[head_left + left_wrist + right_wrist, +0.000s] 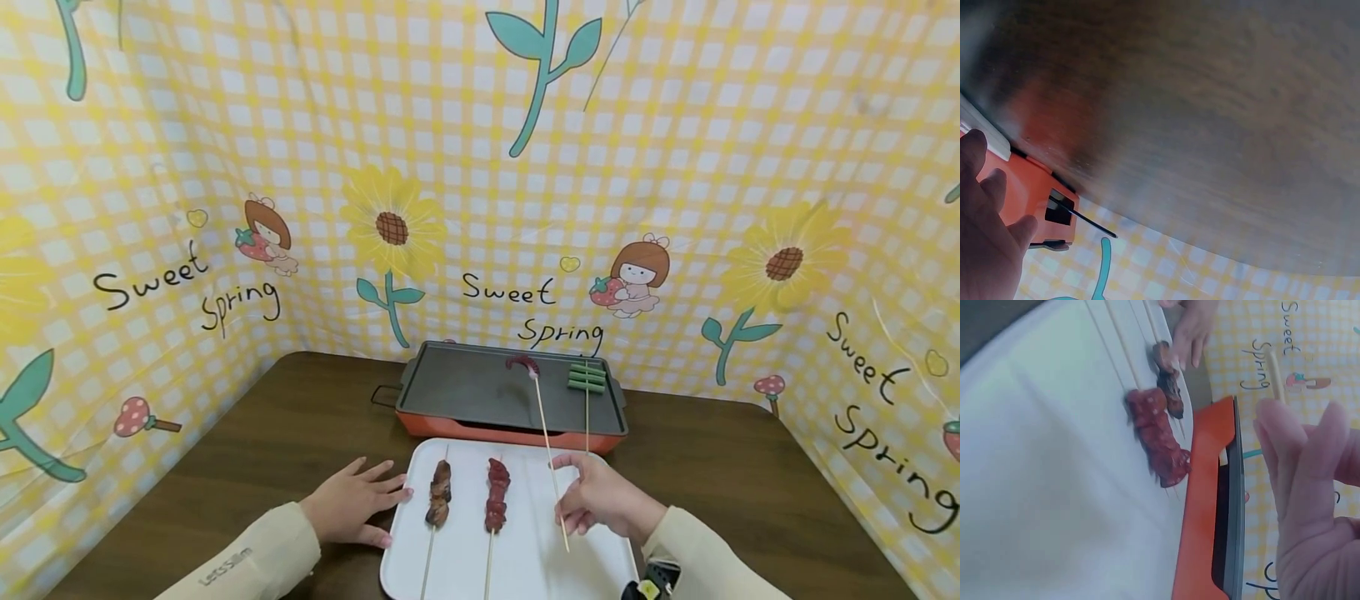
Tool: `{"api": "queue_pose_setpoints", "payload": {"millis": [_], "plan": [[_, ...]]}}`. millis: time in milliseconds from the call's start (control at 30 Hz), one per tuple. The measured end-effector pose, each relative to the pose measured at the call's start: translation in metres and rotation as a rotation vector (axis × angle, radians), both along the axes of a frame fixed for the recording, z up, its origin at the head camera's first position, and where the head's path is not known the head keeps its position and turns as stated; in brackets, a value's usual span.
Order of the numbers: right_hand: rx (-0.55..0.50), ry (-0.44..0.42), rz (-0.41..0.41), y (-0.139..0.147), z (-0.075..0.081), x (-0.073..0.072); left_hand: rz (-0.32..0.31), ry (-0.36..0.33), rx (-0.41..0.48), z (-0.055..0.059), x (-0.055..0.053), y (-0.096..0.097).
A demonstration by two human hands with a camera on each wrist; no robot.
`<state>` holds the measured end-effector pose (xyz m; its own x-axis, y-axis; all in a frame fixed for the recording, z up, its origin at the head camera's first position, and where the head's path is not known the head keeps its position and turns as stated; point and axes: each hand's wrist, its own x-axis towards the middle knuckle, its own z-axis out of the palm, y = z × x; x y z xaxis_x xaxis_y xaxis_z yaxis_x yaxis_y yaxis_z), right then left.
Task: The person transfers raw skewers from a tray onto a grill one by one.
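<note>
My right hand [603, 500] pinches the lower part of a thin wooden skewer [545, 425] over the right side of a white tray [536, 575]. A curled, dark red piece like an octopus tentacle [523, 365] is on the skewer's far end, over the griddle plate [465, 387]. My left hand [348, 504] has its fingers spread, with the fingertips right at the tray's left rim. On the tray lie a browned meat skewer [439, 493] and a dark red meat skewer [496, 496], side by side. In the right wrist view, the red meat [1159, 436] shows beside the pinching fingers [1282, 428].
An orange electric griddle [480, 429] stands behind the tray, with a wire handle [384, 395] at its left. A skewer of green vegetable pieces [587, 379] lies on its right side, stick towards me. Brown wooden table [300, 417]; yellow checked cloth [480, 208] surrounds it.
</note>
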<state>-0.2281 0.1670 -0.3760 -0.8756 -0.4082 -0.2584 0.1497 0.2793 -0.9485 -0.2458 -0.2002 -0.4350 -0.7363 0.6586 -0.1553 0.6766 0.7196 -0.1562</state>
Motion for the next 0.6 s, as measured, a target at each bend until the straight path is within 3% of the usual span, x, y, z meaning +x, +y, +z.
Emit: {"api": "queue_pose_setpoints", "payload": {"millis": [433,600], "plan": [[0.075,0.053,-0.149,-0.010,0.028,-0.036,-0.010,0.027,-0.025,0.003,0.000,0.000],[0.088,0.049,-0.187,-0.010,0.031,-0.048,-0.016,0.034,-0.022,0.002,0.000,0.001]]}}
